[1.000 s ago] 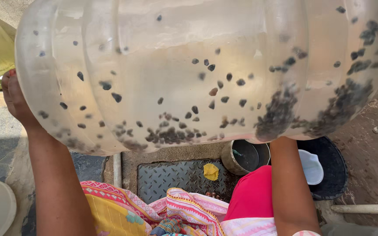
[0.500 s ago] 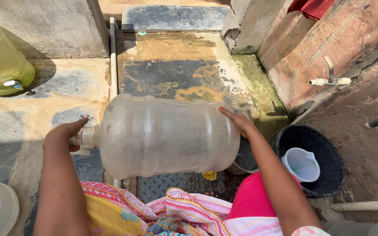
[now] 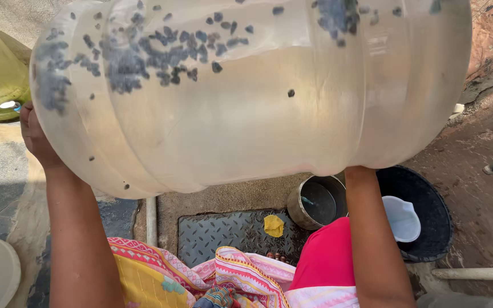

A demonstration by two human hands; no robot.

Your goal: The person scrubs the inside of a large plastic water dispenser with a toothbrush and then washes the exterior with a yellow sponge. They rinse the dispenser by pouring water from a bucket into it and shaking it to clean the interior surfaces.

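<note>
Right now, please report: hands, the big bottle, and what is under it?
Left hand grips one end of the big bottle; right hand hidden behind it. Bottle held up sideways, dark specks inside. Below: metal pot, black tub, white jug.

Translucent glossy plastic jug (image 3: 246, 97), dull metal pot (image 3: 316, 201), textured metal plate (image 3: 223, 231), rough concrete ground (image 3: 229, 197)

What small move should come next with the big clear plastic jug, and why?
Probably swing the large translucent plastic jug back down: dark specks sit bunched near its upper left wall, and the left hand grips that end while the right forearm props the other.
</note>
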